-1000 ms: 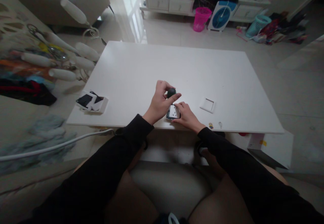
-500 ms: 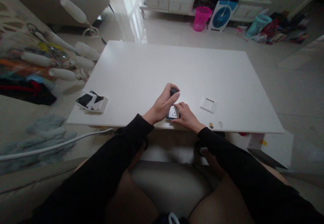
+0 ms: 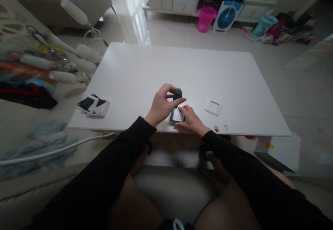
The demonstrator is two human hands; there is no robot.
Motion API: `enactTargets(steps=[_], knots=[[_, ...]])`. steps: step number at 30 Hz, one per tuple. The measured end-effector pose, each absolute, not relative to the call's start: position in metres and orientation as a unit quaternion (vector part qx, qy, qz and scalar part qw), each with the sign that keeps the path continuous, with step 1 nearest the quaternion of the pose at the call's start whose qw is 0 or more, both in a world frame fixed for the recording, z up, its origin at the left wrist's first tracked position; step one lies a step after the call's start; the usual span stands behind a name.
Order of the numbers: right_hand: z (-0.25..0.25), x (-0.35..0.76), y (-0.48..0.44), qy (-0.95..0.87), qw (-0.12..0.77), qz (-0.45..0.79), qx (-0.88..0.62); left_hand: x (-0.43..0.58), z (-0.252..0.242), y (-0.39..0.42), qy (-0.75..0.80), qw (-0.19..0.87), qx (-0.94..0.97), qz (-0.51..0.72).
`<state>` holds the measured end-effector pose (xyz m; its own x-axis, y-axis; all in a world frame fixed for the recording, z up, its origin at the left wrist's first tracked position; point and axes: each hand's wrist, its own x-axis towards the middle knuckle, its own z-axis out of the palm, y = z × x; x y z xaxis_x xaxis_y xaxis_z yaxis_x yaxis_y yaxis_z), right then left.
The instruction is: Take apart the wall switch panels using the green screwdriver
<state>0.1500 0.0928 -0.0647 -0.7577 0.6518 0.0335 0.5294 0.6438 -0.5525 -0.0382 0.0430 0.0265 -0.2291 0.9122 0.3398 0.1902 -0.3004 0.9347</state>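
My left hand [image 3: 161, 104] is closed round the dark rounded handle of a screwdriver [image 3: 177, 94], which stands upright over a white wall socket [image 3: 177, 115] near the table's front edge. My right hand [image 3: 190, 118] presses on the socket from the right, fingers closed on its edge. The screwdriver's shaft is mostly hidden by my fingers.
A white square frame plate [image 3: 212, 107] lies to the right on the white table [image 3: 182, 70]. Two tiny parts [image 3: 221, 129] sit by the front edge. Dismantled socket pieces [image 3: 94, 104] rest at the front left corner. A rack with white pegs [image 3: 65, 62] stands left.
My left hand's fingers have shifted on the screwdriver handle, wrapping over it and then loosening so the handle top shows again. The right hand and socket stay put.
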Motion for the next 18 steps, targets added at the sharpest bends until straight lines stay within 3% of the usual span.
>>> enactTargets(steps=[8, 18], knots=[[-0.0664, 0.1511, 0.0931, -0.897, 0.125, 0.271, -0.326, -0.04, 0.0289, 0.0365, 0.467, 0.33, 0.598, 0.561], [-0.0689, 0.149, 0.0945, -0.903, 0.111, 0.268, -0.316, -0.0346, 0.0335, 0.0362, 0.494, 0.247, 0.649, 0.523]])
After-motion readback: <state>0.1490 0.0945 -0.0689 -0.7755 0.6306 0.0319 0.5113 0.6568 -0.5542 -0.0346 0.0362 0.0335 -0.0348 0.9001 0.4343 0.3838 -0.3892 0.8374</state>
